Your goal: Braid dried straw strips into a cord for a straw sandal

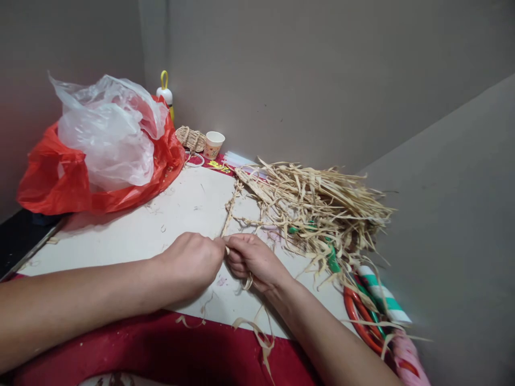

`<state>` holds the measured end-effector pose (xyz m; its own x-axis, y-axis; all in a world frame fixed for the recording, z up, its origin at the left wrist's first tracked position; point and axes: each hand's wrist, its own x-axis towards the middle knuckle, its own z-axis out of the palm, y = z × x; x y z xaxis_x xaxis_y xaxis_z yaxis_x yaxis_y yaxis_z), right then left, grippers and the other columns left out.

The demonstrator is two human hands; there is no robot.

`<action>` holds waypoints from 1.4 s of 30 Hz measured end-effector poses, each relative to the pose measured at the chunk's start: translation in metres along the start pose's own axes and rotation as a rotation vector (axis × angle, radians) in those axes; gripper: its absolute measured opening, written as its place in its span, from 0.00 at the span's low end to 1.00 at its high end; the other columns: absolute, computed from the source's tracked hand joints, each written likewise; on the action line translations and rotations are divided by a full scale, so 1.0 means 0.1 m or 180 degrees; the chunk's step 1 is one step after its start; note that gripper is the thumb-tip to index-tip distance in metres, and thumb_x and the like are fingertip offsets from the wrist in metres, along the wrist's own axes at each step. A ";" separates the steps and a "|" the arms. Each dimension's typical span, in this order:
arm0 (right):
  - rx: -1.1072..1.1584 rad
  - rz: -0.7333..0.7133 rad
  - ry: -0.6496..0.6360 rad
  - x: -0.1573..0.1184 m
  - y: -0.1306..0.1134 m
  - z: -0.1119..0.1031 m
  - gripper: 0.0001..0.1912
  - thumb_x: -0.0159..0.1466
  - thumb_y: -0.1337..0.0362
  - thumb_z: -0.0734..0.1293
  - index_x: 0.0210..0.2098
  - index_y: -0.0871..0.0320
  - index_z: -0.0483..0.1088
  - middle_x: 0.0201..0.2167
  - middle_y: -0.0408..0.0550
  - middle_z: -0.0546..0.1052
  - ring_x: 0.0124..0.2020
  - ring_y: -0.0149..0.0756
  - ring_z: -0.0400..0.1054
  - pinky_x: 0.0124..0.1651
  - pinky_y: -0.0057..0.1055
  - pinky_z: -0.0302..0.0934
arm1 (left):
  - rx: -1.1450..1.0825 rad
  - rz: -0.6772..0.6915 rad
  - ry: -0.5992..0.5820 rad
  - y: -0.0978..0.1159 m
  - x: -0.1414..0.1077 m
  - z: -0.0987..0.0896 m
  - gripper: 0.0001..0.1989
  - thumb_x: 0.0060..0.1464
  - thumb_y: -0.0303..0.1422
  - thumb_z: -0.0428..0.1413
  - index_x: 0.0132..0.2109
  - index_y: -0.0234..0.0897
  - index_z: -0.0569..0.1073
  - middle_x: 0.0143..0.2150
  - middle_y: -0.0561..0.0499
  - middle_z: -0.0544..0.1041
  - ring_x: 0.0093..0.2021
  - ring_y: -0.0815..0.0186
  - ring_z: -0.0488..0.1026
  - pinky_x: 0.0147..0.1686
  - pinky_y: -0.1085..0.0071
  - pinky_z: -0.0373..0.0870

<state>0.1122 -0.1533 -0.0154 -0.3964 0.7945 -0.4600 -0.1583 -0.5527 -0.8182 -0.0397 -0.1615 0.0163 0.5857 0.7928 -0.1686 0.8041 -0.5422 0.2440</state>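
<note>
My left hand (192,264) and my right hand (254,260) meet over the white board at the table's front, fingertips pinched together. Between them runs a thin straw cord (228,217), twisted from dry strips, which leads away from me toward the straw pile. Both hands are closed on this cord. A loose strip end curls out below my right fingers, and more strip ends (263,339) hang over the front edge. To the right lies a large heap of dry straw strips (322,195).
A red plastic bag (52,179) with a clear plastic bag (110,139) sits at the left. Behind stand a paper cup (213,145), a woven straw piece (190,138) and a bottle with a yellow loop (164,95). Red-handled scissors (356,316) and a striped roll (384,294) lie right. Grey walls enclose the table.
</note>
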 end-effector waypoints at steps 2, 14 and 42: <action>0.0107 0.0022 -0.0083 0.00 0.01 0.00 0.20 0.53 0.60 0.68 0.15 0.58 0.52 0.08 0.32 0.52 0.10 0.17 0.38 0.13 0.20 0.30 | 0.0175 0.0085 0.0068 0.00 -0.01 0.10 0.13 0.51 0.23 0.44 0.40 0.30 0.70 0.24 0.43 0.73 0.26 0.59 0.71 0.24 0.68 0.56; -0.0092 0.0024 -0.0172 -0.01 -0.03 -0.05 0.10 0.55 0.61 0.68 0.26 0.65 0.70 0.10 0.31 0.52 0.11 0.18 0.40 0.14 0.20 0.32 | 0.0137 0.0916 0.0284 0.09 -0.23 0.10 0.07 0.48 0.25 0.48 0.30 0.33 0.70 0.20 0.48 0.70 0.21 0.63 0.68 0.21 0.70 0.55; -0.1114 -0.0111 -0.0637 -0.01 -0.16 -0.23 0.15 0.58 0.55 0.67 0.29 0.64 0.69 0.10 0.32 0.53 0.12 0.20 0.40 0.15 0.23 0.34 | -0.4431 -0.0321 -0.0095 -0.32 0.34 0.17 0.07 0.46 0.28 0.55 0.25 0.29 0.74 0.20 0.51 0.73 0.20 0.75 0.63 0.24 0.76 0.57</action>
<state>0.1360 -0.1396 -0.0103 -0.5698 0.7277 -0.3818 0.1290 -0.3797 -0.9161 -0.0439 -0.1221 -0.0138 0.5482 0.7957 -0.2577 0.0919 0.2489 0.9642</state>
